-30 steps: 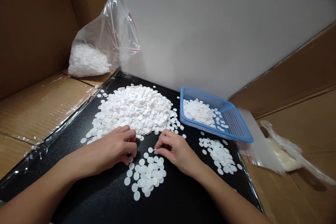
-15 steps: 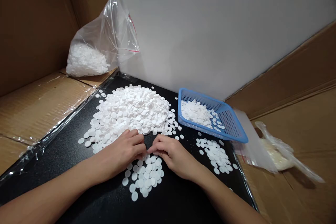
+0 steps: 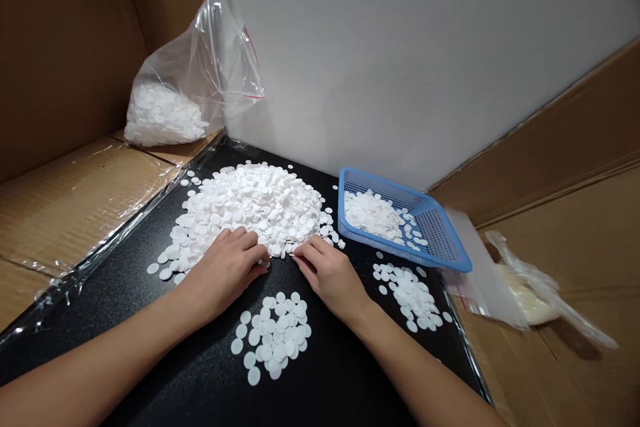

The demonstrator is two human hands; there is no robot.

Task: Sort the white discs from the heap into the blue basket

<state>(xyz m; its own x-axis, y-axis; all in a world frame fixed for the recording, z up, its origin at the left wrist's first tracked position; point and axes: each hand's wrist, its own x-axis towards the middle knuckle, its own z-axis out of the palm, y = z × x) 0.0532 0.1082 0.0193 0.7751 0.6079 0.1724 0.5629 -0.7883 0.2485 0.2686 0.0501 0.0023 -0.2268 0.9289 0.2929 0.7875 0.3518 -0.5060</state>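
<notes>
A broad heap of small, thin white discs (image 3: 255, 203) lies on the black tabletop (image 3: 350, 387). At its front edge, my left hand (image 3: 227, 270) is closed with curled fingers, a white disc showing at the fingertips. My right hand (image 3: 327, 273) reaches the same edge a little to the right, thumb and fingers pinched on a white disc among the heap's front discs. Closer to me, a smaller group of discs (image 3: 277, 333) is spread flat between my forearms, touched by neither hand.
A blue perforated basket (image 3: 435, 260) behind on the right holds more discs. Beside it lies another small pile (image 3: 415, 297). A clear bag of white pieces (image 3: 165, 113) stands back left on cardboard; another plastic bag (image 3: 530, 293) lies at right. A grey wall (image 3: 400, 67) rises behind.
Both hands have moved away from the small near group, up to the front edge of the big heap, and now sit farther apart. The near group is fully uncovered.
</notes>
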